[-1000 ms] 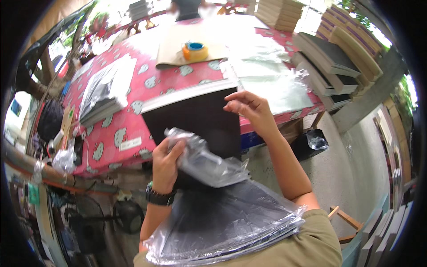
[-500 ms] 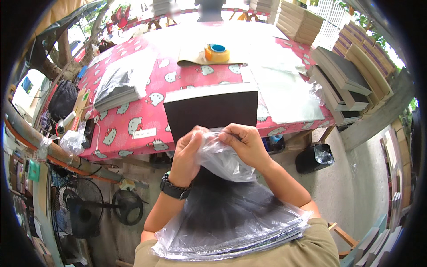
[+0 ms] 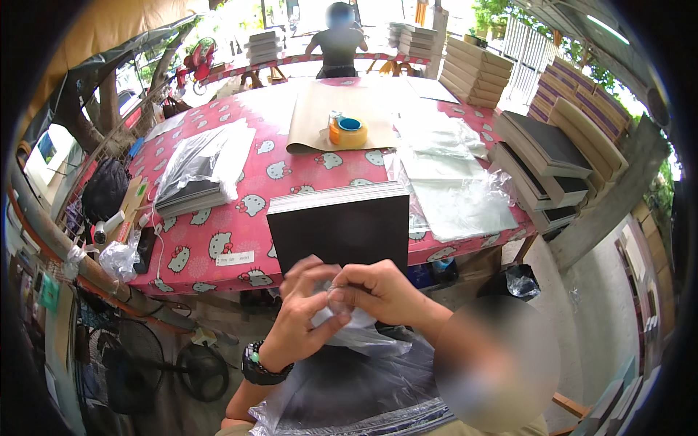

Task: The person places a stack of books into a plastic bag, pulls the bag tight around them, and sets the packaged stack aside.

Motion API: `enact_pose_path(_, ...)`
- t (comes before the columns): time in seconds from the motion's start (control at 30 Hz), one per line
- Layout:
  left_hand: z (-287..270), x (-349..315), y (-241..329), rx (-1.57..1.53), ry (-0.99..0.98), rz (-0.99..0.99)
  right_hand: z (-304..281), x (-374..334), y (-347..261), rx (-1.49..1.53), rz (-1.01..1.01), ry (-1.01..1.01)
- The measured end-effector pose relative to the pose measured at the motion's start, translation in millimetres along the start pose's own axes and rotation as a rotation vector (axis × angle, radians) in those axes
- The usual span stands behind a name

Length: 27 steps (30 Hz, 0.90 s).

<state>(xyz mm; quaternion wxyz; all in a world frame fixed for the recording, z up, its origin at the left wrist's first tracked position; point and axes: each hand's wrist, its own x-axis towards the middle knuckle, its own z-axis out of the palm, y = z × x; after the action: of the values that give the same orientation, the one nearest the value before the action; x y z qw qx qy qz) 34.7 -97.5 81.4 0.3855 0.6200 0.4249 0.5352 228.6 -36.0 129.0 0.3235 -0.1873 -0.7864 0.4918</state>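
Observation:
In front of my body rests a clear plastic bag (image 3: 374, 343) with flat black sheets or covers inside; its gathered end rises into my hands. My left hand (image 3: 305, 312), wearing a dark watch and beads at the wrist, has curled fingers around the plastic, its fingertips slightly smeared. Pressed close beside it, my right hand (image 3: 382, 292) pinches the same plastic between thumb and fingers. Just beyond them a thick black-covered block of paper (image 3: 338, 229) lies at the table's near edge, its pale page edges facing away.
The table's pink patterned cover (image 3: 218, 251) carries plastic-wrapped stacks (image 3: 196, 185) at left, orange tape rolls (image 3: 349, 132) on brown paper, and clear plastic sleeves (image 3: 465, 200) at right. Black books (image 3: 545, 145) are piled at the right edge. A fan (image 3: 134, 363) stands lower left. Another person (image 3: 339, 47) is far back.
My view has tilted up, bringing the far person into sight. Both hands remain at the bag's gathered end, now closer together, and the left fingers have shifted on the plastic.

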Motion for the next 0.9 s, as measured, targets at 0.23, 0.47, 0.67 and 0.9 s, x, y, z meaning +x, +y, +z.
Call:
enact_pose_path(0.23, -43.8, -13.4, -11.0, -1.293, 0.357, 0.012, -24.3, -27.6, 41.3, 0.539, -0.261, -0.953)
enact_pose_path(0.47, -45.3, -16.6, -71.6, -0.533, -0.922, 0.309, -56.3, -43.3, 53.3, 1.715, -0.004, 0.188)
enact_pose_path(0.67, -51.2, -3.6, -37.1, -1.179, 0.236, 0.017, -56.6, -62.9, 84.5, 0.780, 0.073, -0.449)
enact_pose_path(0.9, -86.6, 30.1, -54.8, -0.706, 0.333, -0.150, -106.5, -27.6, 83.1, 0.406, 0.091, 0.280)
